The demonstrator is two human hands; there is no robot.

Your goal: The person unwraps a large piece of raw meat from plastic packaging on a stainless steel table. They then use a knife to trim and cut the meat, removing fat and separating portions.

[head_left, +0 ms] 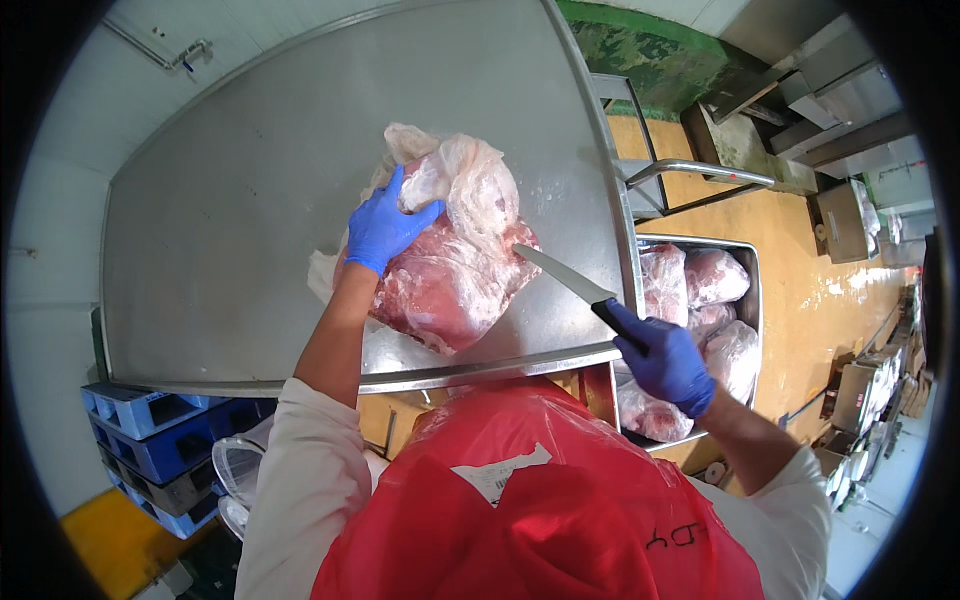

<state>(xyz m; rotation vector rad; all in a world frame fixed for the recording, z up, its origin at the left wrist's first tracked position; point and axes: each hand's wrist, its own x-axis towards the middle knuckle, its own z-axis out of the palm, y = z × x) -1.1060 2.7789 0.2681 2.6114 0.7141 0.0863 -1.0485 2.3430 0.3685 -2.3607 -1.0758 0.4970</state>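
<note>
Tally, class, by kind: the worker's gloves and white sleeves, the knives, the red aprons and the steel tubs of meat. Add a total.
Gloves: 2
Sleeves: 2
Knife: 1
Apron: 1
Tub: 1
Total: 7

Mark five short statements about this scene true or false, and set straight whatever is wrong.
1. The right hand holds a knife by its black handle. True.
2. The left hand is raised well clear of the meat on the table. False: it rests on the meat.
3. Both hands wear blue gloves. True.
4. The apron is green. False: it is red.
5. A metal bin to the right of the person holds more pieces of meat. True.
</note>
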